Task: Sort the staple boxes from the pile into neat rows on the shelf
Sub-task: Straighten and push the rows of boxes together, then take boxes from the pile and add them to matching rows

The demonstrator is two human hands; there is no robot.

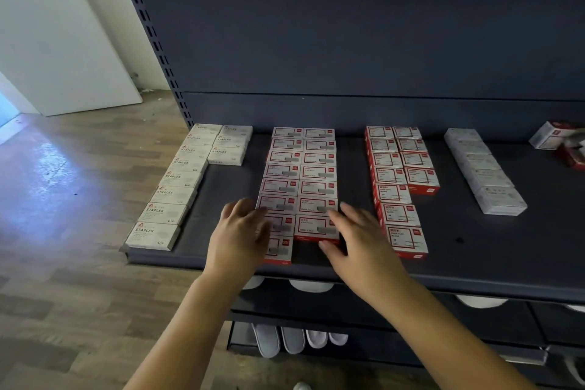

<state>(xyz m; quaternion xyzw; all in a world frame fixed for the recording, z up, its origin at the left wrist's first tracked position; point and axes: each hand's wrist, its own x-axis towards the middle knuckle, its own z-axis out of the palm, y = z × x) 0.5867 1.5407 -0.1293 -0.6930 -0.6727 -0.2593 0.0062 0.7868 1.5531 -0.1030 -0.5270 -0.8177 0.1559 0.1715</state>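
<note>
Hands were both down at the front of the middle block of staple boxes (304, 174) on the dark shelf (474, 256). My left hand (240, 231) lay flat with fingers straight and relaxed, resting on the left column of that block, covering parts of the front two or three boxes; it gripped nothing. My right hand (357, 234) was spread with straight fingers against the right side of the front box in the right column (313, 228), thumb near that box's front edge; no pinch, no curl round anything. Motion blur on both hands, so exact fingertip contact was hard to tell.

Middle block: white-topped boxes with red borders, two columns touching side by side, running from the back panel toward the front edge. Left column reached one box further forward (280, 250) than the right.

Left of it, well apart, white boxes marked STAPLES (171, 187): one long column along the shelf's left edge, plus a short column of three at the back just beside it. Right of the middle block, red-sided boxes (395, 187) in two columns, left one long, right one four deep. Further right, a single column of pale boxes (484, 171).

At the far right edge of the shelf sat the loose pile (560, 139), boxes tilted and jumbled, partly cut off by the frame.

Below the shelf, white slippers (285, 339) on a lower level. Wood floor (63, 247) and a white door (63, 41) on the left.
</note>
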